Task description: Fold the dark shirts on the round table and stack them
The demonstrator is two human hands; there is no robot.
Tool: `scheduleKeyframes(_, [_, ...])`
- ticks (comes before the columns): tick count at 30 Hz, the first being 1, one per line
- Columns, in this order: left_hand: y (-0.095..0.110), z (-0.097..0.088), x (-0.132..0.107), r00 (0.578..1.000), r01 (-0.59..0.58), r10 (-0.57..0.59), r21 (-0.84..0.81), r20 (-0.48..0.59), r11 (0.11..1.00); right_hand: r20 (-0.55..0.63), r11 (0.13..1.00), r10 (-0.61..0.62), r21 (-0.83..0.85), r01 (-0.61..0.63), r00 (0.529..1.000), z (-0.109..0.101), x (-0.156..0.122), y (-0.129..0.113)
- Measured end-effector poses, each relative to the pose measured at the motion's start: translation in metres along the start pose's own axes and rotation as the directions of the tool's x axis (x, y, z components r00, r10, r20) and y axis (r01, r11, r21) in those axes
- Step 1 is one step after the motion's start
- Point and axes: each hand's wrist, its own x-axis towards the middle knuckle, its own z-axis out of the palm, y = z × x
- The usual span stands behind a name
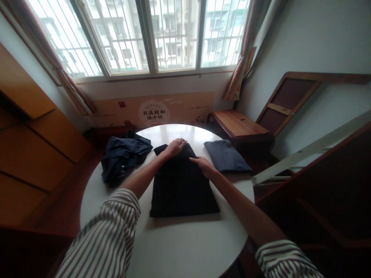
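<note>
A folded black garment (182, 189) lies on the white round table (168, 247); its exact kind does not show. My left hand (175, 147) rests on its far end, with the fingers stretched to the right over the cloth. At the garment's right edge, near the far corner, my right hand (205, 166) is closed on the cloth, thumb on top and the other fingers mostly hidden. Left of it lies a crumpled dark blue garment (124, 156). A folded dark grey-blue garment (227, 156) lies flat on the right side of the table.
A low wooden table (239, 125) stands beyond the right rim, near a folded wooden frame (290, 100) against the wall. Orange-brown cabinets (58, 143) are on the left. A barred window (174, 38) and a printed banner (185, 108) are at the back.
</note>
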Motion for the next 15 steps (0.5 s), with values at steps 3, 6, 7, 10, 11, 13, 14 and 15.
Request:
scheduleKeyframes(3, [0.002,-0.015,-0.023,0.996,0.036,-0.029,0.076,-0.088,0.996,0.0,1.0,0.017,-0.004,-0.017,1.0,-0.009,-0.004,-0.001])
scheduleKeyframes(6, [0.002,-0.023,-0.067,0.991,0.041,-0.014,0.205,-0.131,0.978,-0.075,0.996,0.0,-0.09,-0.007,0.997,-0.024,-0.009,0.0])
scheduleKeyframes(7, [0.001,-0.023,-0.083,0.992,0.04,-0.009,0.242,-0.125,0.969,-0.106,0.989,-0.004,-0.147,-0.011,0.994,-0.028,-0.011,0.002])
scheduleKeyframes(10, [-0.004,-0.015,-0.125,0.994,0.107,-0.093,0.315,-0.061,0.943,-0.113,0.978,0.014,-0.206,-0.037,0.994,-0.035,-0.016,0.014])
scheduleKeyframes(11, [-0.006,-0.011,-0.134,0.989,0.15,-0.146,0.332,-0.036,0.932,-0.087,0.983,0.026,-0.178,-0.041,0.996,-0.034,-0.018,0.019])
scheduleKeyframes(13, [-0.012,-0.004,-0.145,0.973,0.219,-0.232,0.342,-0.001,0.914,-0.041,0.995,0.031,-0.094,-0.035,0.999,-0.032,-0.022,0.029])
scheduleKeyframes(14, [-0.014,-0.003,-0.147,0.967,0.238,-0.255,0.341,0.006,0.909,-0.034,0.997,0.026,-0.076,-0.028,0.999,-0.03,-0.025,0.032])
scheduleKeyframes(15, [-0.015,-0.002,-0.147,0.964,0.247,-0.265,0.344,0.008,0.906,-0.038,0.997,0.012,-0.073,-0.015,0.999,-0.03,-0.027,0.035])
